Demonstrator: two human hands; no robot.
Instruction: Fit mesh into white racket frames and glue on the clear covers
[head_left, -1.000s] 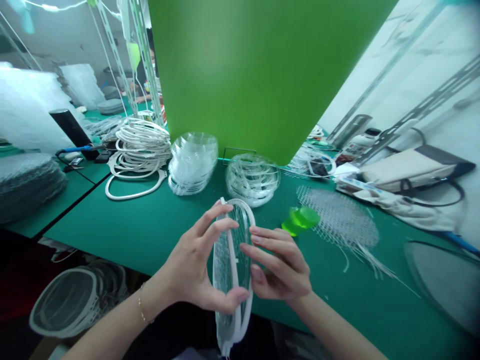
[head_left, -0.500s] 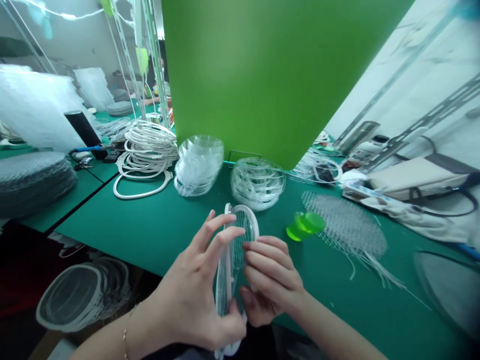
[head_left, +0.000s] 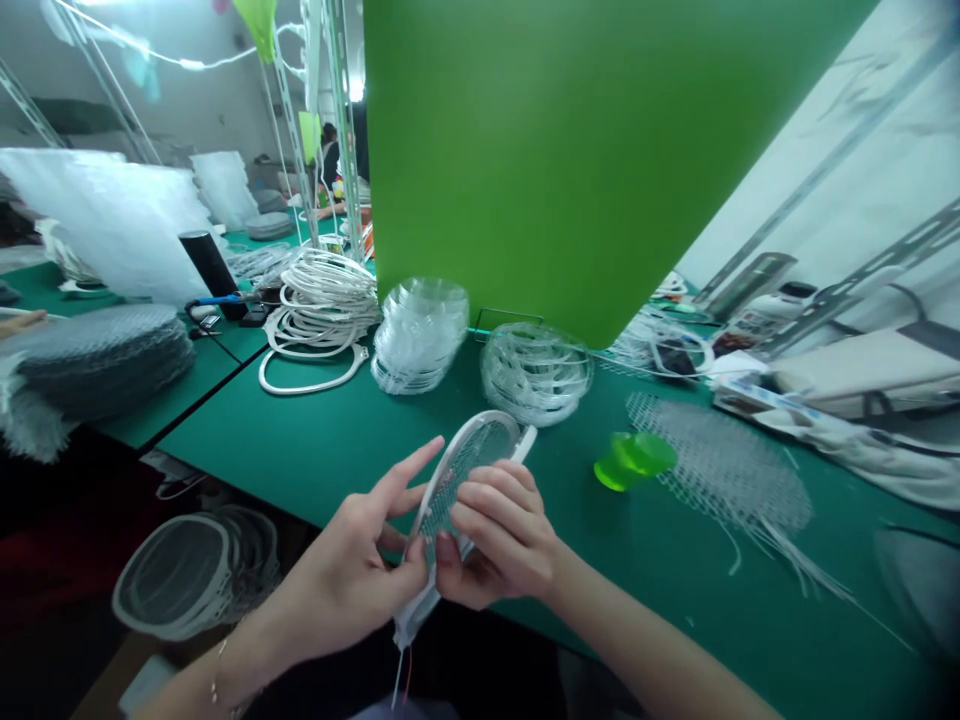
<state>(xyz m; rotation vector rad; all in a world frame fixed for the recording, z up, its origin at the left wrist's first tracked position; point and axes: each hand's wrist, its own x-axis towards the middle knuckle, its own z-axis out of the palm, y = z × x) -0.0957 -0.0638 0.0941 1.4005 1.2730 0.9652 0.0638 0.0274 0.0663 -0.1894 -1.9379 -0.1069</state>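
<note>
the person's left hand (head_left: 337, 570) gripped the lower edge of an oval white plastic mesh frame (head_left: 469, 470) with its thumb, index finger extended, while the right hand (head_left: 499, 535) grasped the frame's middle with curled fingers (head_left: 487, 510). the frame was tilted above a green work mat (head_left: 247, 460), thin wires (head_left: 400, 675) hanging from its end, near a stack of clear plastic rings (head_left: 536, 375).
</note>
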